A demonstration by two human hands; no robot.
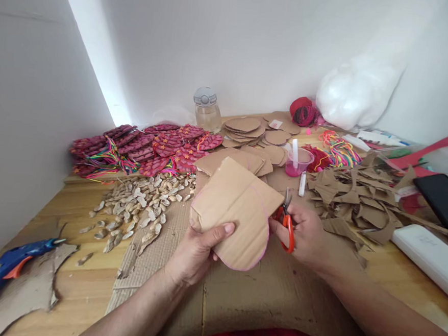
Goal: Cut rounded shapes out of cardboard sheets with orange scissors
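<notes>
My left hand (197,248) grips a piece of brown cardboard (236,210) from below, thumb on top; a pink line is drawn along its rounded edge. My right hand (304,232) is closed around orange-handled scissors (286,221), whose blades point up at the cardboard's right edge. Both hands hover over a large cardboard sheet (261,293) on the wooden table (85,286).
Peanut shells (140,205) lie left of centre, with red woven pieces (144,149) behind them. Cardboard discs (249,131), a jar (207,110), a pink cup (297,163), cardboard scraps (356,195), coloured threads (338,150), a phone (444,201) and a blue glue gun (7,270) surround the hands.
</notes>
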